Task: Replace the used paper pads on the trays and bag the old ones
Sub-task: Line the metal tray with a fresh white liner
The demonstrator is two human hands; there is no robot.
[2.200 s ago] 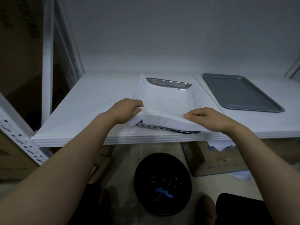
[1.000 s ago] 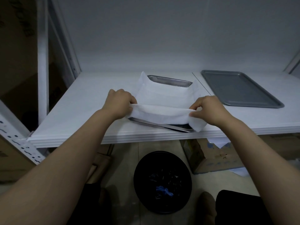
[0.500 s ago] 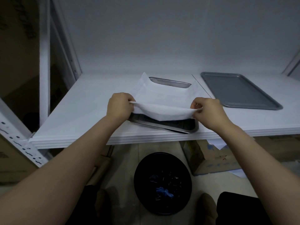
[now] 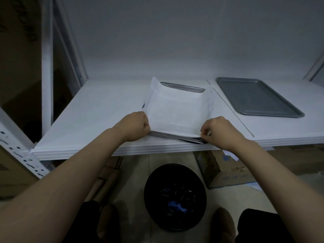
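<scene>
Both bare forearms come in from the bottom corners of the frame and angle toward the middle. The left hand (image 4: 135, 126) is balled up, knuckles on top, fingers curled round the near left corner of the paper pad (image 4: 177, 109). The right hand (image 4: 221, 131) pinches the near right corner, fingers bent down at the tips.

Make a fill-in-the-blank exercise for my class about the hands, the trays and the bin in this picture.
1. The left hand and the right hand each grip a near corner of the ____.
2. The covered tray sits to the ____ of the bare tray.
3. On the floor under the shelf stands a round bin coloured ____.
Missing words: paper; left; black.
</scene>
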